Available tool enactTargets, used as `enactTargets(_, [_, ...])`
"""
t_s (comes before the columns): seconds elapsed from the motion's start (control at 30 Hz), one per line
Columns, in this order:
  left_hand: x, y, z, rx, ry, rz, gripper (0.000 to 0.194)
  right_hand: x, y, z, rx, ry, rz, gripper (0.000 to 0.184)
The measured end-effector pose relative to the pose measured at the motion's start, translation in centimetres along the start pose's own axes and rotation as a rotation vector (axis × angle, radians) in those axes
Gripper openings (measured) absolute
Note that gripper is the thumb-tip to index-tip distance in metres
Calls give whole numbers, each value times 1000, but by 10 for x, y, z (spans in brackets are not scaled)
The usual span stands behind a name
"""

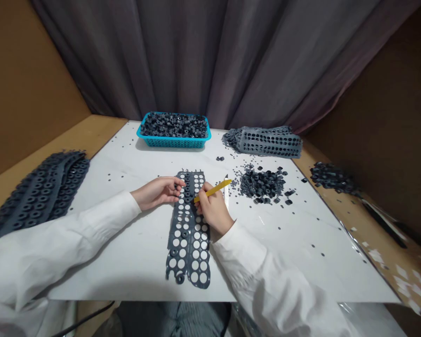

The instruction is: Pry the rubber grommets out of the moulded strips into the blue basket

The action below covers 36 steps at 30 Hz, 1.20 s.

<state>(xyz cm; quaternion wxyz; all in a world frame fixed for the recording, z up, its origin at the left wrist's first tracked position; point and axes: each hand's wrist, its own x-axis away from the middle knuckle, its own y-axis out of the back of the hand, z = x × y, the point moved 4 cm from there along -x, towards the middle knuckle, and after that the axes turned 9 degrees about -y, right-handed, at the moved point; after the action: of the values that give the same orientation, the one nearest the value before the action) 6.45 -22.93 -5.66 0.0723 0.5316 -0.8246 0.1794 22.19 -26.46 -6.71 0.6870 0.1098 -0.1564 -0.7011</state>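
A dark grey rubber sheet (187, 224) with rows of round holes lies lengthwise in front of me on the white tabletop. Some ring-shaped rubber pieces (184, 233) still sit on it. My right hand (214, 208) grips a slim yellow pen-like tool (218, 187), its lower end against the sheet's upper middle; the fingers partly cover that tip. At the sheet's upper left edge is my left hand (160, 192), fingers loosely bent and apart, fingertips over the edge. Whether they touch a small piece I cannot tell.
A blue basket (175, 142) full of small dark rings stands at the back. Punched sheets (270, 142) are stacked back right, above a heap of dark bits (263, 184). Ringed sheets (38, 192) lie left; another dark pile (331, 177) lies right. A white strip (226, 192) is beside my right hand.
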Motion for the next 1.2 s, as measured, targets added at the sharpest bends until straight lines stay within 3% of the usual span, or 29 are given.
enactTargets(0.07, [-1, -5, -3, -254, -88, 87, 19, 1, -1, 5, 56, 28, 6, 19])
enactTargets(0.17, [0, -17, -10, -832, -392, 239, 16, 4, -1, 12, 117, 67, 0, 19])
enactTargets(0.23, [1, -24, -13, -1093, -576, 309, 18, 5, -1, 15, 136, 82, -10, 18])
enactTargets(0.4, [1, -29, -9, -1277, -676, 405, 12, 6, -1, 18, 187, 86, -20, 18])
enactTargets(0.53, [1, -27, -3, -1344, -697, 428, 22, 7, 0, 20, 217, 93, -20, 19])
enactTargets(0.7, [1, -25, -7, -1185, -759, 456, 26, 8, 1, 20, 195, 72, -35, 17])
enactTargets(0.8, [-6, -9, -27, -912, -662, 177, 19, 7, 0, 13, 115, 39, -14, 16])
enactTargets(0.87, [-10, 5, -38, -610, -549, -34, 19, 4, -2, 6, 14, -19, 23, 16])
enactTargets(0.9, [-13, 10, -41, -442, -482, -78, 18, 2, -2, 1, -51, -60, 42, 16])
enactTargets(0.97, [-17, 14, -38, -155, -327, -68, 15, -4, 0, -6, -186, -127, 39, 16])
enactTargets(1.03, [-20, 13, -29, -7, -182, -29, 13, -10, 4, -10, -289, -138, -16, 18])
enactTargets(1.1, [-21, 10, -21, 8, -110, -16, 22, -16, 7, -10, -326, -117, -53, 19])
enactTargets(1.2, [-22, 4, -14, -109, -121, 13, 23, -21, 4, -8, -281, -114, -17, 19])
